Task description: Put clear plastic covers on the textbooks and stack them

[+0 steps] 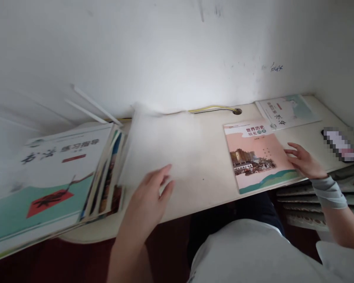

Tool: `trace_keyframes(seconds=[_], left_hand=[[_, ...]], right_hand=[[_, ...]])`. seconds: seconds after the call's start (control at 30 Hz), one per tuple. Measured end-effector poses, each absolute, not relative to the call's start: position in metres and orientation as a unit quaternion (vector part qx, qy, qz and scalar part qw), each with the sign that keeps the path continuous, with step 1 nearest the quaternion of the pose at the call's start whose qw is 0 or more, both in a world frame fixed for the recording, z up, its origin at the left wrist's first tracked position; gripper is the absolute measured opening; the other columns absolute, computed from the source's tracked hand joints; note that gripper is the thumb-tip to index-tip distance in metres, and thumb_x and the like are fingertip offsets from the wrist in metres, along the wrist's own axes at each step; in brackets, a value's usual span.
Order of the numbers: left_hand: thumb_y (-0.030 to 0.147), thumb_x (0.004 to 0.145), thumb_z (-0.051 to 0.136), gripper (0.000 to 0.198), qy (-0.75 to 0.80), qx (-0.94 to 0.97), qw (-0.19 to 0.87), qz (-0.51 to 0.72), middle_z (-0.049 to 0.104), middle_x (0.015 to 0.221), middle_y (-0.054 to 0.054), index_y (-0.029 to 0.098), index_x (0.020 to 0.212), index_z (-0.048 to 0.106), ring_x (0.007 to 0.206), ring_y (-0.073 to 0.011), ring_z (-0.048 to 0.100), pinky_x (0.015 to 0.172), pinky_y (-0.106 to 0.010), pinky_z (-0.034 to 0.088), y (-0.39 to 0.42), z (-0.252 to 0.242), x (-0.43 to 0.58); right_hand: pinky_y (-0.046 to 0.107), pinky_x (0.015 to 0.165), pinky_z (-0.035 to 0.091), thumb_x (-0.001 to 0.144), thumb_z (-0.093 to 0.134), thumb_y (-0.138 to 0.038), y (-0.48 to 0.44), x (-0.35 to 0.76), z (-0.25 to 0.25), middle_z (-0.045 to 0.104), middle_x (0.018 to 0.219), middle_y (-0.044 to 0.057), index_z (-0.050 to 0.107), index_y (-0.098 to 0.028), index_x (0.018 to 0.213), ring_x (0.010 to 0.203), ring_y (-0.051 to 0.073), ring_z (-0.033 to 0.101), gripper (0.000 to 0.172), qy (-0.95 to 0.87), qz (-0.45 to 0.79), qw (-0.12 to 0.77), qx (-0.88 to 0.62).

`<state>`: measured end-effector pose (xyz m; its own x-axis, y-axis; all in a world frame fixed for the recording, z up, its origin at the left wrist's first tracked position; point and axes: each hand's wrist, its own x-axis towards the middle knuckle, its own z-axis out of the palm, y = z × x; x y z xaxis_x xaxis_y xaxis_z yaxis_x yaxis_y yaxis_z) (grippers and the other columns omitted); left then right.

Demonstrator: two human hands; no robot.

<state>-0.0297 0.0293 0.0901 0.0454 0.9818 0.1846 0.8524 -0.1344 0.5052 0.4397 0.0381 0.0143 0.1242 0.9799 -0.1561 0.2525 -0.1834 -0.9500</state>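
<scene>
"White shirt [247, 251] cloth sits closest to the camera. What worries you?"

"The pink book [256, 161]. Its lower edge lies along the front of the desk [206, 188], so a careless pull from the right hand [303, 159] could drop it into the lap."

"Does that hand have it?"

"Its fingers are at the book's right edge; whether they grip or merely touch, I can't tell."

"And the left hand [149, 200]?"

"Relaxed, thumb and fingers parted, nothing visibly held. It's well left of the book. Just beyond it is a blurred white sheet or booklet [165, 137], too smeared to make out."

"Other hazards?"

"The stack of books [53, 177] on the left is uneven; a knock from that forearm could make it slide. The phone [340, 145], near the front edge, might catch a swing of the right wrist."
</scene>
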Motion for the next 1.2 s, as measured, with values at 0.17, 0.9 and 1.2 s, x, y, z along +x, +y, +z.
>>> trace_keyframes(seconds=[0.17, 0.9, 1.2], left_hand=[[0.033, 0.09, 0.042, 0.042, 0.567, 0.774, -0.007, 0.283, 0.047, 0.139, -0.014, 0.02, 0.129, 0.049, 0.132, -0.0307, 0.039, 0.107, -0.051, 0.035, 0.018, 0.07, 0.022], [0.041, 0.093, 0.034, 0.054, 0.551, 0.831, 0.018, 0.07, 0.036, 0.147, -0.016, 0.012, 0.138, 0.042, 0.136, -0.035, 0.031, 0.107, -0.057, 0.026, 0.025, 0.0, 0.08], [0.04, 0.095, 0.031, 0.052, 0.511, 0.852, -0.029, 0.114, 0.044, 0.141, -0.019, 0.007, 0.131, 0.05, 0.133, -0.0342, 0.036, 0.107, -0.058, 0.027, 0.022, -0.001, 0.088]], right_hand=[[0.058, 0.104, 0.033, 0.084, 0.05, -0.036, 0.048, 0.395, 0.029, 0.032, 0.147, 0.019, 0.04, -0.017, 0.137, 0.135, 0.033, 0.032, 0.057, -0.694, 0.066, 0.307, -0.648], [0.056, 0.111, 0.016, 0.094, 0.034, -0.04, 0.083, 0.264, 0.01, 0.031, 0.151, 0.01, 0.041, -0.021, 0.139, 0.14, 0.028, 0.024, 0.05, -0.86, 0.037, 0.045, -0.507], [0.056, 0.106, 0.027, 0.091, 0.036, -0.046, 0.063, 0.385, 0.003, 0.037, 0.145, 0.021, 0.041, -0.006, 0.135, 0.136, 0.033, 0.03, 0.06, -0.688, -0.014, 0.048, -0.724]])
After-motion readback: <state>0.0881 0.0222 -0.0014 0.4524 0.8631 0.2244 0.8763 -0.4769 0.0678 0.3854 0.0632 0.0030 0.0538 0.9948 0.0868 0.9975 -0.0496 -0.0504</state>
